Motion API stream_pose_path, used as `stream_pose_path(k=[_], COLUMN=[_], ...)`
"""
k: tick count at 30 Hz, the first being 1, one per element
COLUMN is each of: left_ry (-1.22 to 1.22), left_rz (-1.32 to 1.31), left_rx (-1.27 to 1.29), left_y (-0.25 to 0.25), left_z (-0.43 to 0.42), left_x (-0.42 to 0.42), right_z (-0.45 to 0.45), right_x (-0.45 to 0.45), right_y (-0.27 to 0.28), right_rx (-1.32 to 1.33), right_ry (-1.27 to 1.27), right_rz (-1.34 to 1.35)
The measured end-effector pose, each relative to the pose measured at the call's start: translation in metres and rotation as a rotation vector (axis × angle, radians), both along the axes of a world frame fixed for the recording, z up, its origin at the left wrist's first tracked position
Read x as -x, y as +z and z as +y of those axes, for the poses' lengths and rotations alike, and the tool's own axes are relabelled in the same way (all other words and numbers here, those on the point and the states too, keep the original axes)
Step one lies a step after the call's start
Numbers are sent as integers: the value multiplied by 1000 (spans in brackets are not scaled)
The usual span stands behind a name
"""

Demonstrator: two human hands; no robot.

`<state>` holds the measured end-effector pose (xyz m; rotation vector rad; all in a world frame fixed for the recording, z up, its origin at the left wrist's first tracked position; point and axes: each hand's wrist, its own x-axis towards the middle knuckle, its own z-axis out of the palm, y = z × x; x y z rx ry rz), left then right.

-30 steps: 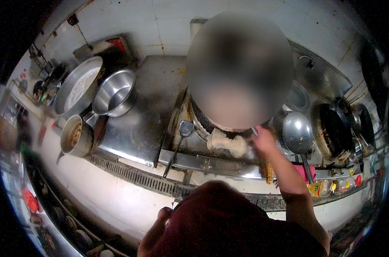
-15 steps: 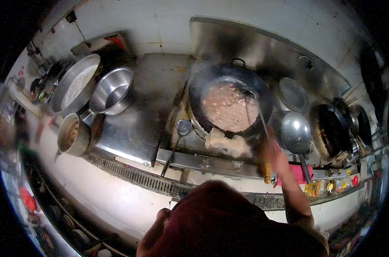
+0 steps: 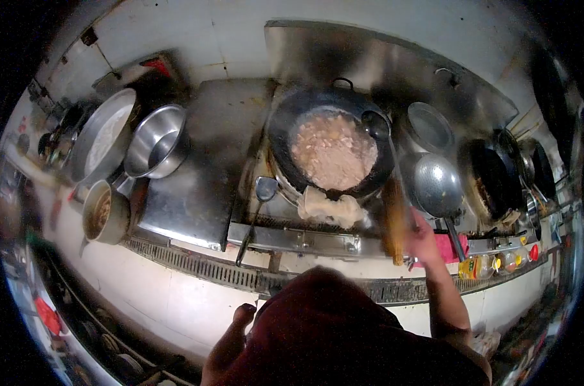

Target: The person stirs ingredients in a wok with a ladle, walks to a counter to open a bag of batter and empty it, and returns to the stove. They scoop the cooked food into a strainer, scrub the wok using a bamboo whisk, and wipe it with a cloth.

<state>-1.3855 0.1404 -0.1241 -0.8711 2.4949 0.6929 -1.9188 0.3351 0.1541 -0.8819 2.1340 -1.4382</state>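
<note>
My right hand (image 3: 424, 239), smeared by motion, is closed round the long handle of a ladle (image 3: 375, 125). The ladle's dark bowl is at the right inner side of a black wok (image 3: 280, 138), over pale, minced-looking food (image 3: 336, 154) in shallow liquid. Beside that hand is a tan, wooden-looking rod (image 3: 395, 222), blurred. A folded beige cloth (image 3: 330, 207) lies against the wok's front rim. My left hand (image 3: 244, 314) hangs low beside my body, away from the stove; its fingers are mostly hidden.
Left of the wok lie a spatula (image 3: 265, 188), a steel bowl (image 3: 176, 145), a small pot (image 3: 105, 212) and a large pan (image 3: 123, 103). To the right are a perforated strainer (image 3: 437, 183), a pink cloth (image 3: 443, 249), a dark wok (image 3: 488, 183) and several bottles (image 3: 488, 266).
The ladle bowl has lifted from the food to the wok's right side, its whole bowl now showing. My right hand has shifted slightly. The view has moved a little.
</note>
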Motion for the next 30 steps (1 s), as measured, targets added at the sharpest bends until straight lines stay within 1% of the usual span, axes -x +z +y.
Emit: stream_pose_path(k=[1, 2, 3, 4, 5, 6, 8, 9, 11, 12, 14, 15, 17, 18, 20, 21, 23, 27, 29, 30], left_ry=[45, 89, 84, 232, 380, 380, 128, 128, 208, 206, -30, -31, 46, 46, -119, -119, 112, 71, 6, 8], left_rz=[13, 27, 29, -57, -144, -144, -58, -59, -39, -39, 1, 0, 14, 13, -86, -87, -123, -81, 21, 21], left_rx=[-11, -22, -21, -165, -310, -314, -123, -125, -150, -151, -23, -25, -82, -82, 39, 38, -86, -97, -71, -72], left_y=[-1, -3, -2, 0, 3, 9, 21, 25, 29, 23, 9, 7, 4, 2, 0, 8, 39, 22, 7, 12], left_z=[2, 3, 2, 3, 4, 5, 5, 5, 5, 4, 0, -1, -3, -4, -4, -3, 0, 4, 6, 6], left_x=[-2, -2, 1, 5, 7, 9, 12, 14, 18, 17, 11, 11, 11, 12, 14, 17, 30, 18, 9, 11], right_z=[2, 5, 8, 12, 16, 18, 18, 18, 20, 20, 19, 18, 18, 18, 19, 19, 16, 17, 16, 14], right_x=[0, 1, 3, 5, 5, 3, -1, -1, -3, -2, 0, 1, 3, 4, 6, 6, 5, 8, 7, 7], right_y=[12, 19, 24, 29, 34, 44, 62, 65, 67, 71, 78, 80, 85, 87, 92, 97, 106, 109, 112, 114], right_rx=[-3, -2, -48, -95, -76, -80, -124, -125, -136, -137, -199, -200, -216, -216, -140, -141, -178, -152, -158, -160], right_ry=[-34, -41, -60, -78, -58, -58, -67, -67, -119, -122, -105, -106, -135, -135, -153, -154, -168, -105, -41, -40], right_rz=[-174, -174, -208, -242, -327, -326, -433, -434, -493, -493, -533, -534, -643, -643, -813, -813, -935, -1042, -1087, -1087])
